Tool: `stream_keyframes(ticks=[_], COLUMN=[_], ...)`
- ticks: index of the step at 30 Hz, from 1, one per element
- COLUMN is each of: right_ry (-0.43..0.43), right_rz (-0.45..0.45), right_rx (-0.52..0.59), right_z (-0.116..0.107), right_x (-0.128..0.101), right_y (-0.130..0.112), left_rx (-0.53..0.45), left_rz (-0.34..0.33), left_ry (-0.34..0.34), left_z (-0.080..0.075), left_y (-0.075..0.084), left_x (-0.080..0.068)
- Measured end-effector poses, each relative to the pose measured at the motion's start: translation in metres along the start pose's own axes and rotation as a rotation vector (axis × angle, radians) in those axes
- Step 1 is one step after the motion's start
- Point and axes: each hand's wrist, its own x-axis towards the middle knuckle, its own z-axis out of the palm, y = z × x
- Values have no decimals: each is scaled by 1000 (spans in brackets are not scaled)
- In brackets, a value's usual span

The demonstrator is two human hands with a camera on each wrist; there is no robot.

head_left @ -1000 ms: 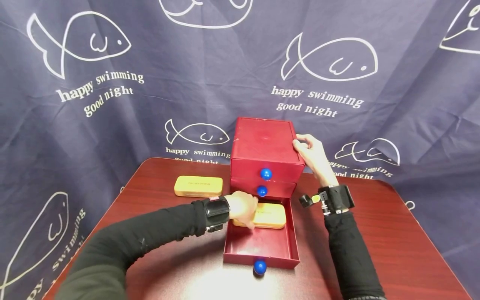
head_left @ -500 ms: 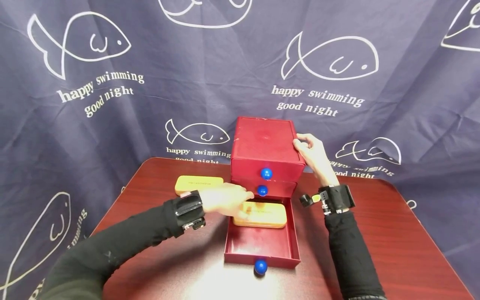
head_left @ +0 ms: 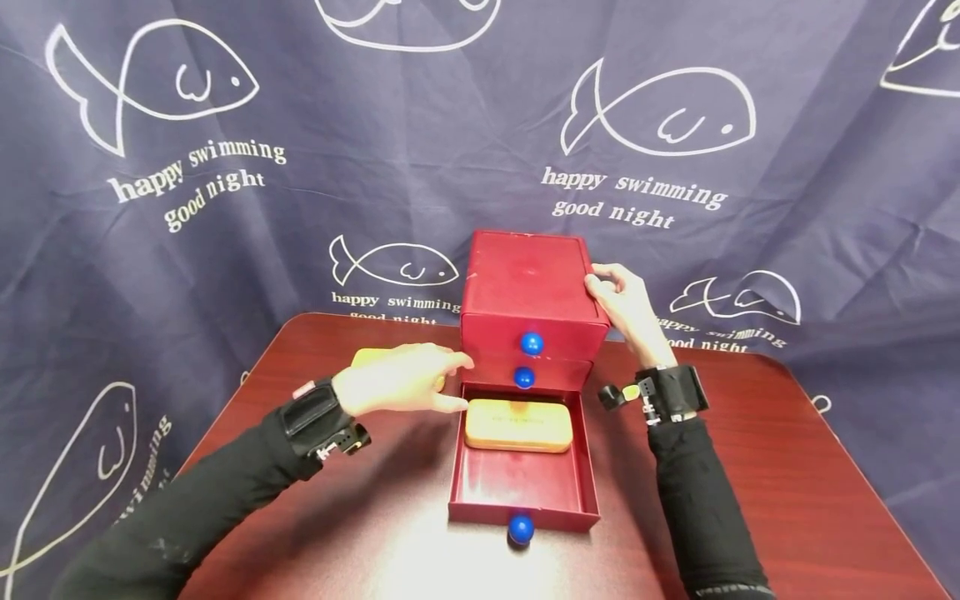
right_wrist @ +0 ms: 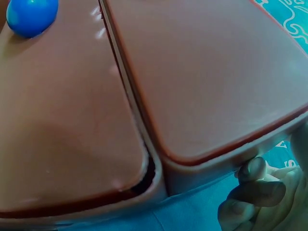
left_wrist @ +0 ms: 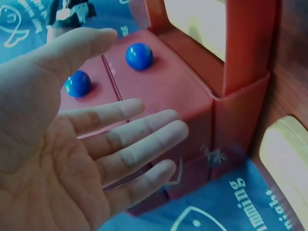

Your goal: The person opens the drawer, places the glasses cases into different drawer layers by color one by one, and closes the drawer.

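A red three-drawer chest [head_left: 528,283] stands at the back middle of the table. Its bottom drawer [head_left: 522,486] is pulled out, with a yellow case [head_left: 518,425] lying at its back. My left hand [head_left: 405,379] hovers open just left of the drawer, fingers straight, holding nothing; in the left wrist view the left hand [left_wrist: 86,144] spreads before the chest's front [left_wrist: 159,86]. My right hand [head_left: 622,304] grips the chest's top right edge, with curled fingertips [right_wrist: 250,185] under the rim [right_wrist: 226,159]. A second yellow case [head_left: 367,357] lies behind my left hand, mostly hidden.
The chest sits on a dark red wooden table [head_left: 750,467]. Blue knobs mark the top drawer [head_left: 532,342], middle drawer [head_left: 523,377] and open drawer [head_left: 521,527]. A navy cloth with white fish drawings [head_left: 660,117] hangs behind.
My left hand let go of the yellow case inside the drawer and drew back up and to the left. The case now lies flat in the drawer. My right hand stayed.
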Motion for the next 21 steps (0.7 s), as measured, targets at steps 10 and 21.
stream_keyframes(ticks=[10, 21], right_ry=[3, 0], right_rz=[-5, 8], right_rx=[-5, -8], right_z=[0, 0], right_x=[2, 1], right_y=[3, 0], left_rx=[-84, -122], left_rz=[-12, -92], left_ry=[163, 237], left_z=[16, 36], left_y=[-42, -90], left_x=[-10, -10])
